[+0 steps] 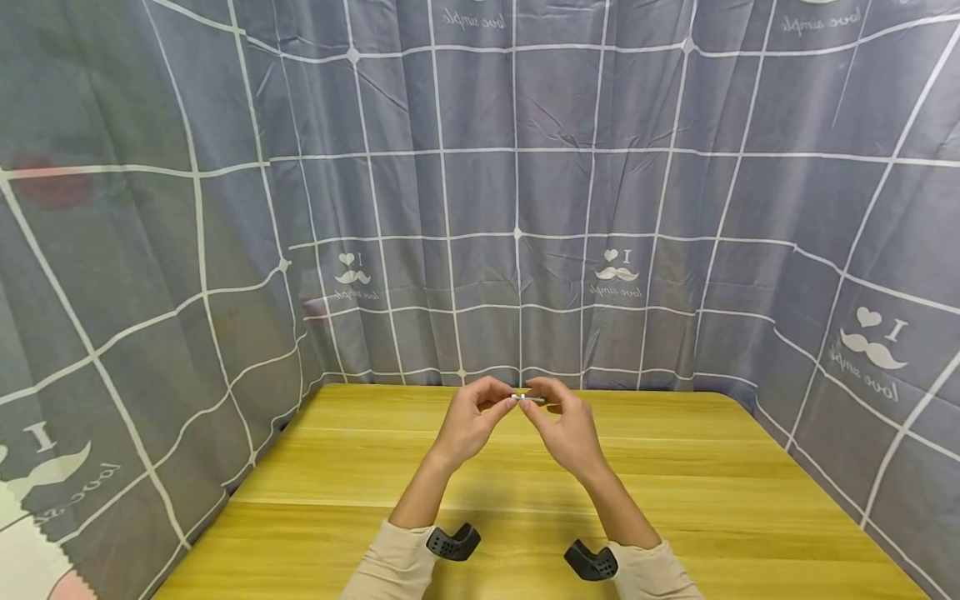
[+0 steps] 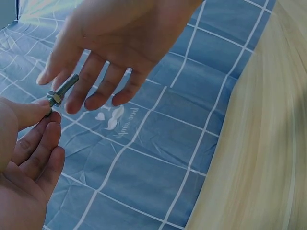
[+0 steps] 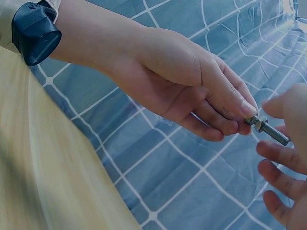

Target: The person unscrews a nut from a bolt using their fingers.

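Observation:
A metal bolt point(image 2: 67, 86) with a hex nut point(image 2: 54, 98) on its thread is held in the air. My left hand point(image 1: 467, 423) pinches it at one end between thumb and forefinger, partly hiding that end; the other left fingers are loosely bent. The threaded shank point(image 3: 277, 134) points toward my right hand point(image 1: 568, 429). Around the shank, the right thumb and fingers point(image 2: 100, 81) are spread and fairly straight, and they look apart from it in both wrist views.
Below the hands lies a yellow wood-grain table point(image 1: 495, 492). A grey-blue curtain point(image 1: 555, 192) with white grid lines surrounds its back and sides. Black wrist devices point(image 1: 453, 543) sit by the beige sleeves point(image 1: 393, 562).

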`<state>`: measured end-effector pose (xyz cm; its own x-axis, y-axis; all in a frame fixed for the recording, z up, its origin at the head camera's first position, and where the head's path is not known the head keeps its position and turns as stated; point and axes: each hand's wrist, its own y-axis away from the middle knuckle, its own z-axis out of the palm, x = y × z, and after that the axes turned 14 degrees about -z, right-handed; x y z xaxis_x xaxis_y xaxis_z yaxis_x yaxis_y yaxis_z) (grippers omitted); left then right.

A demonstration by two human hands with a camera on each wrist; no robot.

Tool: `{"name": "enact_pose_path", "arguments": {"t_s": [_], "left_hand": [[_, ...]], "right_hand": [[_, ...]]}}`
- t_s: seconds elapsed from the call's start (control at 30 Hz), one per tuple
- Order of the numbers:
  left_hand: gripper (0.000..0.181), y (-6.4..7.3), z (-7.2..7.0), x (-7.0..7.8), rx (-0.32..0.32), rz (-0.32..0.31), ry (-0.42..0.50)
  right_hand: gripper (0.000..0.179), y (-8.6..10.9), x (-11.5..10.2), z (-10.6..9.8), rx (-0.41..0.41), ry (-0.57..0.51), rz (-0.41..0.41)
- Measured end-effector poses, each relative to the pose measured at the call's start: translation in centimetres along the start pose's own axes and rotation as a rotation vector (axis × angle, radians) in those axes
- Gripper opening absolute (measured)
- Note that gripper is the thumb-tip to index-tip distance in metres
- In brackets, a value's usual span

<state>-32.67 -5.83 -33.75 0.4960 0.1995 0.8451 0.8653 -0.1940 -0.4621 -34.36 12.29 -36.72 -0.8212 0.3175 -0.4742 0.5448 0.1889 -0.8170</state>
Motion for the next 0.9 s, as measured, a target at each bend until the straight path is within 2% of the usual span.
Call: {"name": "enact_pose_path", "arguments": {"t_s": [0.13,0.27,0.37,0.47,0.53,0.63,0.73,0.9], "left_hand": [[0.006,-0.1,0.0,-0.3,-0.004,0.011,-0.012],[0.005,-0.6,0.1,-2.0,0.012,0.005,-0.030],[0.006,-1.1,0.3,-3.2,0.014,-0.001,-0.028],[0.006,-1.3,0.2,-3.5,0.002,-0.007,-0.005],[0.006,-1.4,0.2,-3.6,-0.001,-0.013,0.004],[0.005,-1.4,0.2,-3.7,0.004,-0.017,0.004],[0.005,-1.3,0.2,-3.4,0.009,-0.013,-0.004],[0.005,-0.6,0.0,-1.3,0.003,0.002,-0.011]], "right_hand": [[0.018,0.0,0.1,0.1,-0.020,-0.018,0.018],[0.014,0.0,0.2,0.1,-0.038,-0.043,-0.010],[0.020,0.0,0.2,0.1,-0.027,-0.067,-0.016],[0.027,0.0,0.2,0.0,-0.017,-0.076,0.015],[0.024,0.0,0.1,-0.1,-0.018,-0.071,0.037],[0.016,0.0,0.0,-0.1,-0.019,-0.050,0.037],[0.011,0.0,0.0,0.0,-0.009,-0.037,0.001],[0.027,-0.1,0.1,0.1,0.002,-0.042,0.002]]}}
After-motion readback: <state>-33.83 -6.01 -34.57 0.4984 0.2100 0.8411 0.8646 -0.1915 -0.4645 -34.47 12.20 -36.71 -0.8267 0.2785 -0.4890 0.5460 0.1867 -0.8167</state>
